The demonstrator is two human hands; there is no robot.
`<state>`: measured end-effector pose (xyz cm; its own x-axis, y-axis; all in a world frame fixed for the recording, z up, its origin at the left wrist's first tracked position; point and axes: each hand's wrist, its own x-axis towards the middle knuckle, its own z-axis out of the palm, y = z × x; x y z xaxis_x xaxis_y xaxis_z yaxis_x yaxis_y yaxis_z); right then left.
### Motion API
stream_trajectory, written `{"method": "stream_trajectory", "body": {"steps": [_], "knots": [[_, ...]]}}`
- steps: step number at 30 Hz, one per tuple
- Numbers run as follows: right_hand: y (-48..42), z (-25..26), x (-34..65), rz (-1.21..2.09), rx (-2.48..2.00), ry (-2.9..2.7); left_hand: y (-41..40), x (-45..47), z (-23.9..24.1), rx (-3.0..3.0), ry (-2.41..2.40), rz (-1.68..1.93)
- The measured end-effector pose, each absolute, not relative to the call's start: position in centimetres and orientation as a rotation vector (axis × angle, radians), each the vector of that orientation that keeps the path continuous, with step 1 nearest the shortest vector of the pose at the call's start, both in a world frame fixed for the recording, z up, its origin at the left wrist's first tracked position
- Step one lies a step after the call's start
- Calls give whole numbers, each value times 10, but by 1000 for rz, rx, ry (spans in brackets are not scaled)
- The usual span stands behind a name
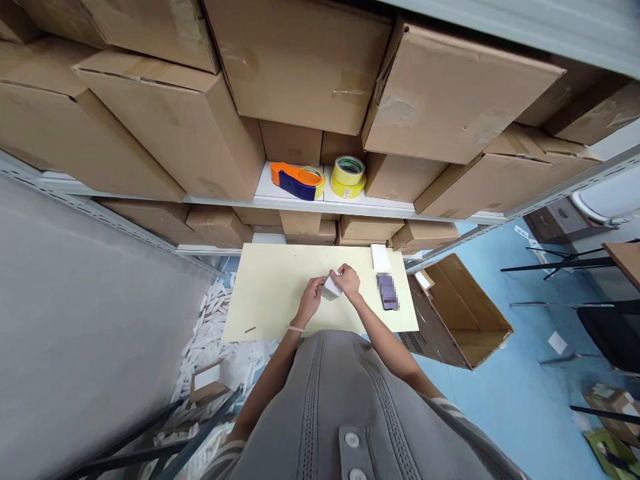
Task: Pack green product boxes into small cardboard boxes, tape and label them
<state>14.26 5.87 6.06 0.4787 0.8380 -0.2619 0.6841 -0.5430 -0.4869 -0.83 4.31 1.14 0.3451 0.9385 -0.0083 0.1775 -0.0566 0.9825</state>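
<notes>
A small white box (331, 289) with greyish sides is held between my hands above the pale yellow tabletop (275, 280). My left hand (312, 295) grips its left side, fingertips pressed against the edge. Across the top and right side, my right hand (347, 279) is closed, with thumb and fingers pinching near the upper edge. The fingers partly cover the box, so its far side is hidden. Right of my hands lies a dark purple item (387, 291), blurred out in part. Behind it, a white box or stack (379, 257) sits near the table's back edge.
Cardboard boxes (305, 60) fill the shelves ahead. An orange and blue tape dispenser (298, 181) and yellow tape rolls (349, 177) rest on the shelf. An open carton (465, 313) stands on the floor at right; white scraps (215, 327) litter the left.
</notes>
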Motion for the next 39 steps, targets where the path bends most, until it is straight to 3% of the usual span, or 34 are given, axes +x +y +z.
{"method": "stream_trajectory", "body": {"steps": [11,21,27,34,39], "knots": [[55,55,145,680,-2367,-1236,54,2,15,1246,1253,841],[56,35,155,1025,-2178,-929,53,1,16,1177,1261,800],[41,30,160,796,-2112,-1151,44,-5,9,940,1297,722],[18,39,157,826,-2003,-1473,32,-13,6,-9,970,436],[13,56,138,616,-2055,-1880,31,-6,11,-100,802,394]]}}
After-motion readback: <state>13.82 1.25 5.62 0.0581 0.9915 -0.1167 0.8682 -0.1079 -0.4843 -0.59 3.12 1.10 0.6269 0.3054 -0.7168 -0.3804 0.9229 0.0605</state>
